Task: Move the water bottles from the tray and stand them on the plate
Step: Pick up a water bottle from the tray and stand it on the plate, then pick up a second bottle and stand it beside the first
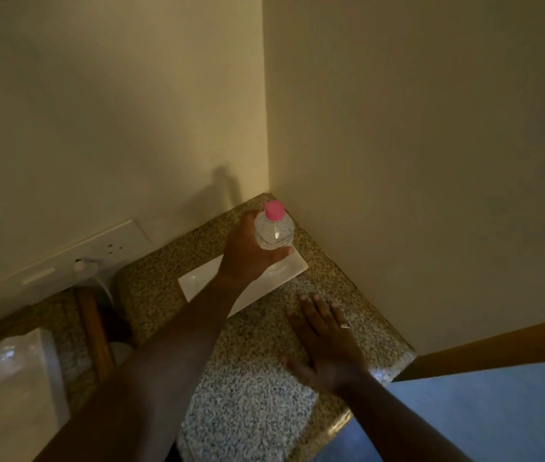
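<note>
Over the white plate (198, 283), my left grip (248, 251) clasps the pink-capped water bottle (273, 233); right grip (326, 345) lies flat, empty; next, lower it upright

pink cap (274, 209), white plate (292, 265), speckled tan counter (258, 335)

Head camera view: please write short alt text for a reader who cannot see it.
A left hand holds a clear water bottle with a pink cap upright over a white rectangular plate on a speckled counter in a wall corner. The right hand rests flat on the counter.
</note>
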A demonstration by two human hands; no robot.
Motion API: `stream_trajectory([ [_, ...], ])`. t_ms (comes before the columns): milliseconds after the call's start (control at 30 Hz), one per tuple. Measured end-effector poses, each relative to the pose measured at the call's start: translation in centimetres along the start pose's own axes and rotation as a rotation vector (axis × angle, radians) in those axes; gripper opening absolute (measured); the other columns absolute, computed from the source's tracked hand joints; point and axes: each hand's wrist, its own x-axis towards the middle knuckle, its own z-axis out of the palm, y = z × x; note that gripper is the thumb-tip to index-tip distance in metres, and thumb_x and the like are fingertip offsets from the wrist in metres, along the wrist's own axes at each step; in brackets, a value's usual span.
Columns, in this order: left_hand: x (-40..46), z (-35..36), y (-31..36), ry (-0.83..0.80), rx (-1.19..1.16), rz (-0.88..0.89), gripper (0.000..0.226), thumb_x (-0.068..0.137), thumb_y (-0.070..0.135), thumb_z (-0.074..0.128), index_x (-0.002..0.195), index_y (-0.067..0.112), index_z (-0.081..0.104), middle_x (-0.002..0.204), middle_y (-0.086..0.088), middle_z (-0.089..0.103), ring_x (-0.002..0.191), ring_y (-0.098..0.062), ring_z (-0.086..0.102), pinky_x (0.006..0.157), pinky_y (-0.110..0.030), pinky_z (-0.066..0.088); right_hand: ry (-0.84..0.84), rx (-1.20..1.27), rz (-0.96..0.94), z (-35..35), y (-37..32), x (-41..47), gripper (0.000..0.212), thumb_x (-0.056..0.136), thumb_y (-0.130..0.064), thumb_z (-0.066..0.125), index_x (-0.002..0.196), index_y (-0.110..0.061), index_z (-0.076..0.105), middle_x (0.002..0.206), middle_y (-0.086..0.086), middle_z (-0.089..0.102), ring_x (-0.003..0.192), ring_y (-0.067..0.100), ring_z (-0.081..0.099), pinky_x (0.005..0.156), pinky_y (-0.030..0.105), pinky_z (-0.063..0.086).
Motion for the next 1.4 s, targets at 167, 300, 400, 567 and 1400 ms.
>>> stream_trajectory([
  [167, -1.4, -0.9, -0.6, -0.021, 0.002, -0.025, 0.1, 0.056, 0.031, 0.094, 0.139, 0.015, 0.041, 0.135, -0.007, 0.055, 0.12, -0.02, 0.052, 0.095, -0.033, 0.045, -0.001, 0.003, -0.002, 0.0, 0.0, 0.1, 0.084, 0.091, -0.076, 0.031, 0.155, -0.025, 0.015, 0.163, 0.011, 0.005, 0.149, 0.03, -0.009, 0.117, 0.051, -0.009],
  [300, -4.3, -4.2, -2.0, 0.006, 0.075, -0.106, 0.1, 0.064, 0.035, 0.089, 0.146, 0.02, 0.034, 0.149, -0.008, 0.044, 0.134, -0.026, 0.043, 0.102, -0.035, 0.039, -0.041, -0.019, -0.006, -0.4, 0.3, 0.1, 0.083, 0.091, -0.076, 0.026, 0.155, -0.026, 0.011, 0.163, 0.011, 0.001, 0.149, 0.031, -0.009, 0.118, 0.054, -0.004],
  [400, -7.8, -7.8, -3.3, 0.035, 0.218, -0.188, 0.09, 0.067, 0.042, 0.085, 0.142, 0.02, 0.039, 0.145, -0.008, 0.048, 0.13, -0.028, 0.046, 0.1, -0.038, 0.041, -0.062, -0.016, 0.011, -0.6, -0.5, 0.1, 0.083, 0.091, -0.076, 0.024, 0.155, -0.026, 0.009, 0.161, 0.011, -0.002, 0.149, 0.033, -0.006, 0.117, 0.054, -0.004],
  [567, -17.8, -15.4, -6.8, 0.01, 0.324, -0.208, 0.064, 0.071, 0.044, 0.081, 0.124, 0.016, 0.058, 0.127, -0.009, 0.059, 0.118, -0.025, 0.055, 0.091, -0.031, 0.044, -0.096, 0.027, -0.134, 1.1, -9.7, -1.1, 0.07, 0.095, -0.064, 0.026, 0.149, -0.02, 0.034, 0.159, 0.016, 0.021, 0.147, 0.035, 0.013, 0.117, 0.051, 0.007],
  [1400, -39.2, -28.3, -18.7, 0.089, 0.724, -0.244, 0.076, 0.072, 0.032, 0.077, 0.138, 0.012, 0.045, 0.128, -0.01, 0.059, 0.116, -0.032, 0.056, 0.095, -0.043, 0.045, -0.056, 0.013, -0.124, 2.3, -18.9, -3.0, 0.067, 0.088, -0.04, 0.029, 0.143, -0.006, 0.044, 0.152, 0.025, 0.035, 0.14, 0.048, 0.028, 0.11, 0.065, 0.022],
])
